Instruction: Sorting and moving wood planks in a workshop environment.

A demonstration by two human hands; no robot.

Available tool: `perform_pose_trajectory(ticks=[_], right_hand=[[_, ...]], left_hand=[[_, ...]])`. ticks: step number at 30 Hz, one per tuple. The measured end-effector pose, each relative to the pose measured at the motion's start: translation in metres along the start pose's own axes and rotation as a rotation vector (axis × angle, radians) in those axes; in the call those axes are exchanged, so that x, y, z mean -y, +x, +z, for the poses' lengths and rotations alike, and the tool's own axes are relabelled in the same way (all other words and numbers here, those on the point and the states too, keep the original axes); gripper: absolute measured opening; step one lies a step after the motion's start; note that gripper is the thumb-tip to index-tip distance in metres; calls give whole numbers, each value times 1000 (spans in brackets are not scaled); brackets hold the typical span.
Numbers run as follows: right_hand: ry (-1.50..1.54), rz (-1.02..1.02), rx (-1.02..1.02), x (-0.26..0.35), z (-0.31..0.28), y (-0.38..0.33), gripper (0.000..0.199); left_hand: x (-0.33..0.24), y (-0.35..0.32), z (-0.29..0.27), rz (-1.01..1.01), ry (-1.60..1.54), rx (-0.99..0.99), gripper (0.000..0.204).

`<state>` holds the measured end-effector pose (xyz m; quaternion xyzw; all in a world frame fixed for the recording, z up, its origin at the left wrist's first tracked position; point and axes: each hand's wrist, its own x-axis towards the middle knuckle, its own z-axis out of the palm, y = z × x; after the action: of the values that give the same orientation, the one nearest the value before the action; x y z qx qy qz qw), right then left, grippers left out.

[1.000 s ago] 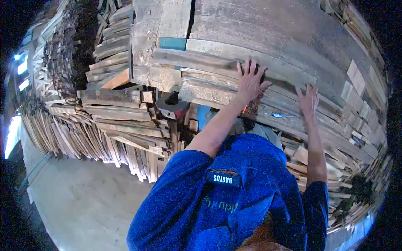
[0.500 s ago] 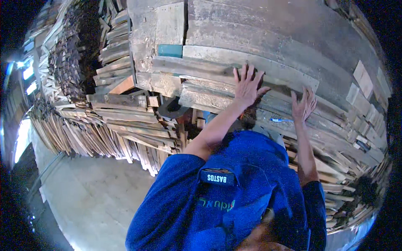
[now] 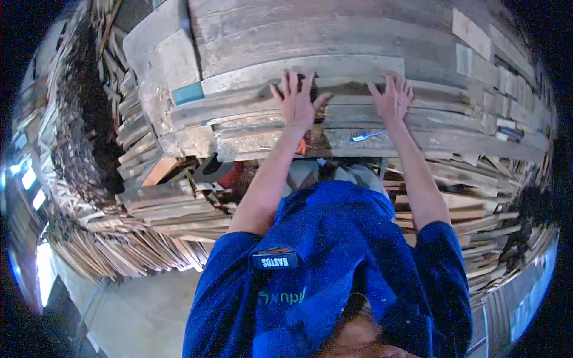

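Observation:
Both hands rest on a surface of worn wooden boards in front of me. My left hand (image 3: 296, 101) has its fingers spread, with the tips at a pale long board (image 3: 352, 64). To its right my right hand (image 3: 392, 98) lies on the same boards, fingers apart. Neither hand holds anything. Just left of the right wrist, a blue-and-white pen-like thing (image 3: 367, 136) lies on a nearer board. A small orange object (image 3: 301, 146) shows beside my left wrist; its kind I cannot make out.
A teal patch (image 3: 188, 93) marks the boards at the left. Stacked wood strips (image 3: 173, 209) crowd the near left, and more strips (image 3: 477, 203) pile up at the right. Beyond the left stack, pale floor (image 3: 140, 304) shows. A dark, ring-like item with red (image 3: 218, 173) sits under the boards' edge.
The view has turned, so the boards look more level. Both hands stay spread on the boards and appear farther left in the picture. Nothing was picked up.

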<state>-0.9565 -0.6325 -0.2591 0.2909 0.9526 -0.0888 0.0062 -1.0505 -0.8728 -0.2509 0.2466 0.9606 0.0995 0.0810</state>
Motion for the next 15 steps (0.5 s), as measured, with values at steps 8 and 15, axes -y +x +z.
perform_pose_trajectory(ticks=[8, 15], right_hand=[[71, -30, -256, -13, 10, -16, 53], [191, -23, -275, -21, -6, -23, 61]], left_hand=[[-5, -8, 7, 75, 145, -31, 71], [-8, -15, 14, 51, 125, -85, 70]])
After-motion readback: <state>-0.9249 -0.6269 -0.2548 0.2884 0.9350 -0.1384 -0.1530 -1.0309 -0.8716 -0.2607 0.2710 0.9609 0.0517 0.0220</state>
